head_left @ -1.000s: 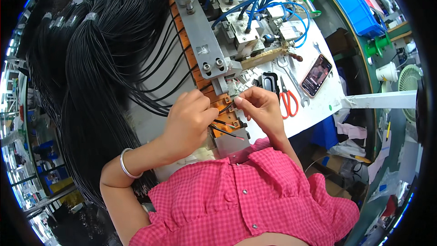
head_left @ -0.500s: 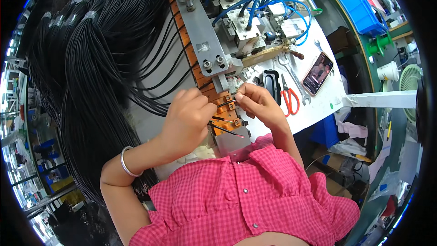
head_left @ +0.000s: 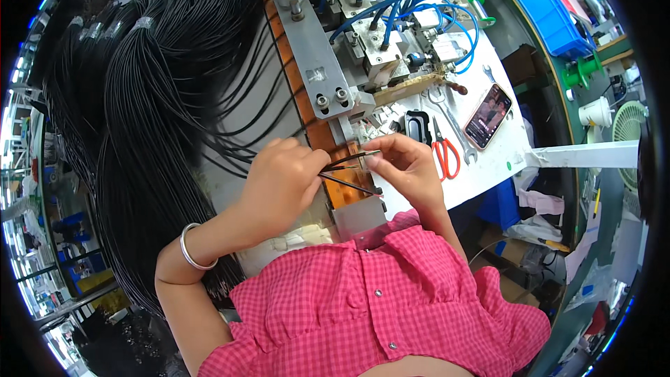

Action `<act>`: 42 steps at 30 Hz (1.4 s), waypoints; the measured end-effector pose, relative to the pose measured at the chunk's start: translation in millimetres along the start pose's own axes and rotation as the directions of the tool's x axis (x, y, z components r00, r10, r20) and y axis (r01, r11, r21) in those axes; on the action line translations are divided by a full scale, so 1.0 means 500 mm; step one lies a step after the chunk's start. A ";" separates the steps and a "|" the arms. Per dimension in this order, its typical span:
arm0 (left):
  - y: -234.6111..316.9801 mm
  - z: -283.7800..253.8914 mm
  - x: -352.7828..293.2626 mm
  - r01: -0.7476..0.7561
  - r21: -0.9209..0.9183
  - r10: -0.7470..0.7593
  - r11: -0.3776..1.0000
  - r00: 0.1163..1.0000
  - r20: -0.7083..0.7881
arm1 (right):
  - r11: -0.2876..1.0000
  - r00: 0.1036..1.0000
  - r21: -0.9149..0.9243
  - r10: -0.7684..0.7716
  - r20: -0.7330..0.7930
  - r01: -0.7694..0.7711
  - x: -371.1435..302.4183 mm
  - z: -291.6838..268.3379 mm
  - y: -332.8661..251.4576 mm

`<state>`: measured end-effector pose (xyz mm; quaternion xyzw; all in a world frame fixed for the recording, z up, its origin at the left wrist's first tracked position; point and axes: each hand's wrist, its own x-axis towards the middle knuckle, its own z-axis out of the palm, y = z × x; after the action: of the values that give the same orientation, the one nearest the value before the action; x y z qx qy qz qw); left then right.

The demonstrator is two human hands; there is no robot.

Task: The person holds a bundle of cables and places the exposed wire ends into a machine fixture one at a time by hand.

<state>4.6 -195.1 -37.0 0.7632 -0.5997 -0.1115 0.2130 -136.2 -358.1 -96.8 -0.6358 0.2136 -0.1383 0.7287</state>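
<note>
Both hands are grasping: left hand (head_left: 283, 174) curls into a loose fist round a few black cables (head_left: 347, 160), right hand (head_left: 405, 167) pinches a pale cable tip between thumb and forefinger. Cables stick out from the left fist over the orange strip (head_left: 343, 197), near the table's (head_left: 501, 152) near edge; one lower cable slants toward the strip's right side, apart from the right fingers. Exact contact under the left fingers hidden.

Step in hand, as judged: setting or sorting cable ends by hand above the strip. Next move probably calls for a steady left hold and a fine right pinch, tips kept from crossing.

Outward: grey plate (head_left: 360, 219) at the strip's near end, grey metal bar (head_left: 314, 63) along its far part. Big black cable bundle (head_left: 150, 98) covers the table's left side. Red-handled scissors (head_left: 447, 158) lie right of the right hand, then spanner (head_left: 458, 130), then phone (head_left: 488, 117) by the table's right edge.
</note>
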 end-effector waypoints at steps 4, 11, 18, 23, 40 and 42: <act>0.003 0.011 -0.002 -0.047 -0.021 0.047 0.999 0.998 -0.035 | 0.998 0.997 0.033 -0.056 0.051 0.054 0.001 0.008 -0.007; 0.006 0.012 -0.005 -0.032 -0.047 0.029 0.998 0.998 -0.062 | 0.999 0.999 0.019 0.043 -0.017 -0.043 0.003 0.001 0.005; 0.012 0.006 0.001 -0.044 -0.026 0.042 0.999 0.997 -0.059 | 0.873 0.930 0.389 0.168 0.327 -0.295 0.007 -0.016 -0.012; 0.011 0.011 -0.001 -0.044 -0.017 0.042 0.999 0.996 -0.076 | 0.921 0.943 0.287 0.184 0.278 -0.264 0.005 -0.008 -0.022; 0.013 0.007 0.001 -0.041 0.056 0.045 0.998 0.995 -0.087 | 0.966 0.950 0.099 0.209 0.232 -0.237 0.035 -0.021 0.023; 0.011 0.011 -0.003 -0.039 0.064 0.043 0.997 0.996 -0.073 | 0.950 0.908 0.052 0.276 0.315 -0.307 0.037 -0.029 0.014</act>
<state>-2.8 -196.0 -39.3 0.7606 -0.6102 -0.0600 0.2135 -127.7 -378.2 -107.6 -0.5729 0.1845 0.0609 0.7963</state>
